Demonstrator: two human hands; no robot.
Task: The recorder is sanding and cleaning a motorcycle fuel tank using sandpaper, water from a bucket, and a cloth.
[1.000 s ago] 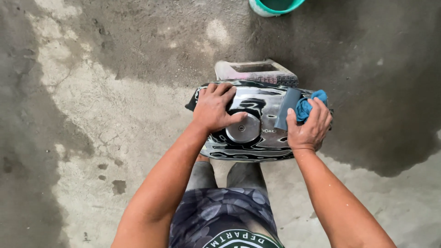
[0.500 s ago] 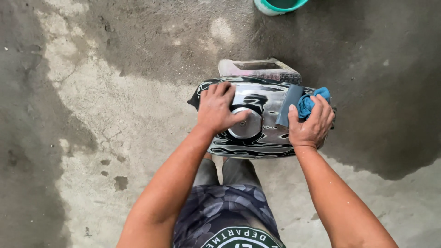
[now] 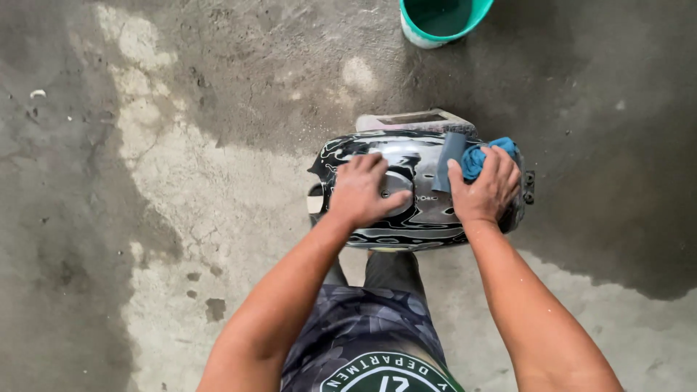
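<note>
A glossy black motorcycle fuel tank (image 3: 414, 218) with silver patterning stands in front of me on a pale block (image 3: 414, 120). My left hand (image 3: 361, 190) lies flat on the tank's top, fingers spread, beside the round filler cap (image 3: 396, 181). My right hand (image 3: 486, 190) presses a blue cloth (image 3: 479, 154) and a grey strip of sanding paper (image 3: 449, 160) against the right part of the tank.
A green bucket (image 3: 443, 18) stands on the concrete at the top edge. The concrete floor (image 3: 167, 181) is partly wet and dark, with a pale dry patch on the left. My knees and patterned shorts (image 3: 363, 327) are just below the tank.
The view has drifted slightly. Both hands stay on the tank, the right one shifted a little over the cloth.
</note>
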